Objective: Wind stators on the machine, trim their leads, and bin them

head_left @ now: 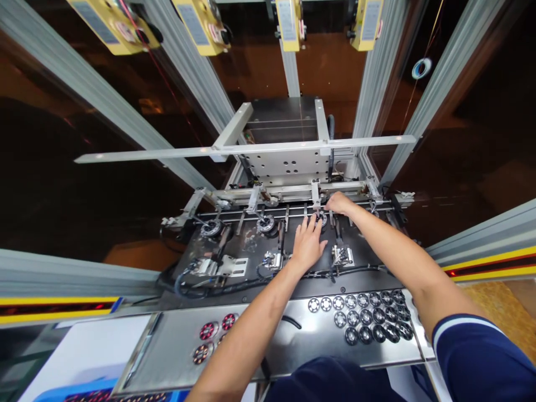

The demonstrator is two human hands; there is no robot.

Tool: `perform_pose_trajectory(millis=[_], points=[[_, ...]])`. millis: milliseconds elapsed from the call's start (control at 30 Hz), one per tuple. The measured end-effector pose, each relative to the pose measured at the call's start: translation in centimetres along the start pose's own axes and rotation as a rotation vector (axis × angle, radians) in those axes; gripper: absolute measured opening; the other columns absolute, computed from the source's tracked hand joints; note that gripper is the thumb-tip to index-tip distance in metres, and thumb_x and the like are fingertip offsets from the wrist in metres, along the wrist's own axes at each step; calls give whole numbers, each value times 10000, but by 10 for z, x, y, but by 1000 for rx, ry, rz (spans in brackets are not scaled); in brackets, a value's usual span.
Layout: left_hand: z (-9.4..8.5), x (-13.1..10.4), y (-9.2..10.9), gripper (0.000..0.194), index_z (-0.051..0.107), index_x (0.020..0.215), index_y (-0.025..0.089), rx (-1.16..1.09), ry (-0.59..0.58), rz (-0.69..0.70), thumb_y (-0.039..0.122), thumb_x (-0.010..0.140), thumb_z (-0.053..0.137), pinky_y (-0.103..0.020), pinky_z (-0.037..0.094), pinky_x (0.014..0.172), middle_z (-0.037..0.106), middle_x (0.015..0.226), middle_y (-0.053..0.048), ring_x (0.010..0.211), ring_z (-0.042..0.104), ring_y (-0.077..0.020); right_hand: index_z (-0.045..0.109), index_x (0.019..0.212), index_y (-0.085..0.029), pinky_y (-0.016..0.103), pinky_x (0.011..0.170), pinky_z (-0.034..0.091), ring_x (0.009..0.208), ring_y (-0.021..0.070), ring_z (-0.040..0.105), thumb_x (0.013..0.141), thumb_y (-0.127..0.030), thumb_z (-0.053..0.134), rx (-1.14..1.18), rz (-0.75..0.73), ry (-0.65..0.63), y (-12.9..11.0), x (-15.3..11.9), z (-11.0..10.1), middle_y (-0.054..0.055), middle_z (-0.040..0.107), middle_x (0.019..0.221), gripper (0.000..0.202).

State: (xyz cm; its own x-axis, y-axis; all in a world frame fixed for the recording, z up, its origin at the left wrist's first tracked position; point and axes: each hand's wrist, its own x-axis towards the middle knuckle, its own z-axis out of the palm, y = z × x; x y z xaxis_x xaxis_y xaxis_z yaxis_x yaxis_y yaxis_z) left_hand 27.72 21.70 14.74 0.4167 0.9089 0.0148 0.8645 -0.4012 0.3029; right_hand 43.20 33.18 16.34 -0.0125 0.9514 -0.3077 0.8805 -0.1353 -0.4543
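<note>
My left hand [309, 243] reaches over the machine bed with its fingers stretched out and spread. Its fingertips rest at the near edge of a round slotted motor core [321, 218] on the third station from the left. Just beyond, my right hand [340, 204] is closed, fingertips pinched together beside that station's metal arm [316, 195]; what they pinch is too small or hidden to name. Similar cores sit on the first station [211, 228] and the second station [265, 224]. The fourth station is mostly behind my right forearm.
A steel tray [307, 346] spans the front, with several bare black cores [365, 316] on the right and copper-wound cores [207, 330] on the left. A long white bar [268, 148] crosses above the stations. Yellow wire tensioners [288, 25] hang overhead; yellow-edged light curtains [494, 267] flank both sides.
</note>
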Motion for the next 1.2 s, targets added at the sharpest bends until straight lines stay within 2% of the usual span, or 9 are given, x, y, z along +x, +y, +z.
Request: perform_pose_trajectory(millis=[233,433,533,633,700,767,867,967,1200], points=[[-7,4,4,615,460,1501,135,60,-62,19,196,911,622,-601,283,1225,366,1640,-206,1524,333,-383,635,1230,-149,422,882,599,1052,241,673,978,-375,650,188,54,-121,4,-14,15,80,658,1230,339],[-11,5,-1,687,451,1509,159,61,-93,35,139,856,663,-627,322,1200,351,1646,-203,1513,355,-398,646,1195,-141,392,837,609,992,219,686,983,-376,644,218,36,-35,-9,-30,10,70,676,1172,316],[-18,-3,-4,697,448,1506,139,37,-93,59,146,846,672,-620,382,1170,353,1640,-218,1508,359,-412,678,1112,-138,390,864,588,976,207,691,956,-387,682,175,-11,56,-5,-66,-5,61,705,1111,294],[-31,-8,-1,605,432,1509,106,-15,-71,138,226,934,577,-515,412,1187,407,1612,-219,1489,420,-337,743,894,-172,293,878,526,916,183,706,830,-371,812,118,-47,136,23,-115,-34,19,760,926,220],[-38,2,9,524,456,1493,104,-55,-61,227,286,1002,465,-437,399,1209,487,1570,-189,1457,477,-269,759,815,-189,257,873,496,925,194,714,824,-328,808,69,-3,197,51,-140,-58,20,768,863,147],[-38,25,25,487,503,1464,129,-84,-74,328,312,1019,424,-418,387,1220,546,1532,-148,1440,497,-243,762,847,-175,291,924,485,1015,235,703,863,-270,760,11,101,258,79,-149,-81,73,770,921,96],[-26,67,53,515,533,1448,166,-83,-145,468,270,944,562,-451,351,1239,497,1578,-117,1500,411,-275,729,979,-139,398,982,511,1083,251,674,907,-276,727,-41,204,229,107,-136,-98,108,736,1069,154],[-6,93,71,640,527,1455,187,-40,-229,549,202,837,689,-482,347,1231,410,1632,-130,1530,348,-317,669,1144,-145,449,941,568,1069,226,671,967,-346,670,-26,186,105,114,-112,-90,80,685,1189,268],[12,96,76,783,422,1524,218,49,-297,610,248,814,751,-583,312,1217,314,1672,-168,1551,279,-371,640,1227,-149,421,906,590,1069,238,668,981,-365,648,27,227,9,122,-89,-70,94,654,1246,327]])
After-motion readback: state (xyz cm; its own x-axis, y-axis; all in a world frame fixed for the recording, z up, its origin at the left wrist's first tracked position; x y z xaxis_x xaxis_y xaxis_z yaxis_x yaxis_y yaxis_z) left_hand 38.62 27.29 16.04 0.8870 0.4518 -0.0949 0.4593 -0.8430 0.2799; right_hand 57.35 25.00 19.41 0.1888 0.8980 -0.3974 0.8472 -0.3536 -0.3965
